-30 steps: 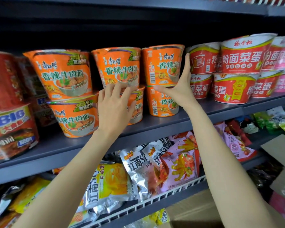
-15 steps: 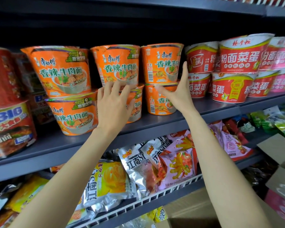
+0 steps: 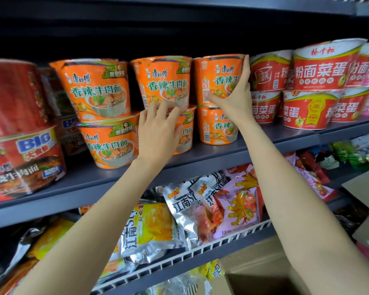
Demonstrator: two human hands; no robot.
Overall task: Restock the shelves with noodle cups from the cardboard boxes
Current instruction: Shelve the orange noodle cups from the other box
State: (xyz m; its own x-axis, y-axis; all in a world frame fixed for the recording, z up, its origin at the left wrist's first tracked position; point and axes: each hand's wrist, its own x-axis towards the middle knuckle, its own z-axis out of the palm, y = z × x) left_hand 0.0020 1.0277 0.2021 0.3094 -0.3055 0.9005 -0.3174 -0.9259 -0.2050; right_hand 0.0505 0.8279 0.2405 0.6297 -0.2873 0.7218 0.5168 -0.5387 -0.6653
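Right hand spans the upper orange cup at 1 o'clock, steadying the stack. Left hand, fingers spread, touches the middle stack, likely squaring it.

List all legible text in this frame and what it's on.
"康师傅" and "香辣牛肉面": orange noodle cups.
"BIG": red tub.
"粉面菜蛋": red-and-white cups.
"2016" (uncertain): yellow badge.
"江南Style": silver snack bag.
Barcodes and fine print: too small.
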